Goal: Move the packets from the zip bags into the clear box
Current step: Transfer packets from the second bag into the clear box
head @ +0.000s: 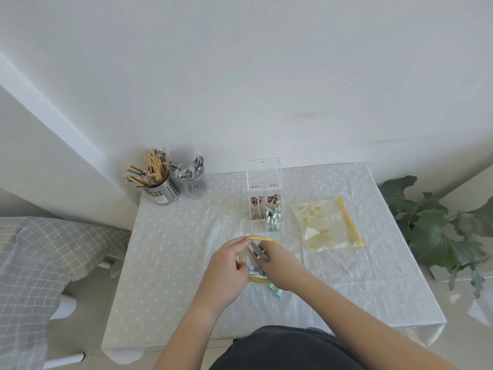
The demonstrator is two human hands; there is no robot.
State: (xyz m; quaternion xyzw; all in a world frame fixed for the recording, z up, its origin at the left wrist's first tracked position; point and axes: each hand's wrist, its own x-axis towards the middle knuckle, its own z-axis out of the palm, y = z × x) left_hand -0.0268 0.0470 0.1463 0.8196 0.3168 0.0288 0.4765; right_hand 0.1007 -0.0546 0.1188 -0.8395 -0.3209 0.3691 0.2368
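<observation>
At the near edge a dark garment fills the bottom of the view, and 2 bare forearms reach out from it over the bench (165, 263), which is covered with a pale dotted cloth. The left hand (226, 268) pinches the yellow zip rim of the near zip bag (262, 239), its grip closed on that edge and holding the mouth apart. The right hand (282, 265) has its fingers down inside the mouth, closed on a bunch of packets (256, 253); how many it holds cannot be made out, since both hands cover most of the bag. Below the right wrist, a few teal-tipped packets (274, 289) poke out against the cloth, and whether they lie inside the bag's clear film or loose on the cloth is hard to tell.

Further out and to the right lies a second zip bag (326, 225), flat, with yellow prints and a yellow zip strip along its right side; what it holds is unclear. Just left of it stands the clear box (265, 212), lid tipped up at the back, with brown and teal packets standing in its compartments.

At the far left corner sit a perforated metal cup (161, 192) of wrapped chopsticks and a clear cup (193, 184) of grey wrapped items. A leafy plant (440, 231) is cut off at the right edge
</observation>
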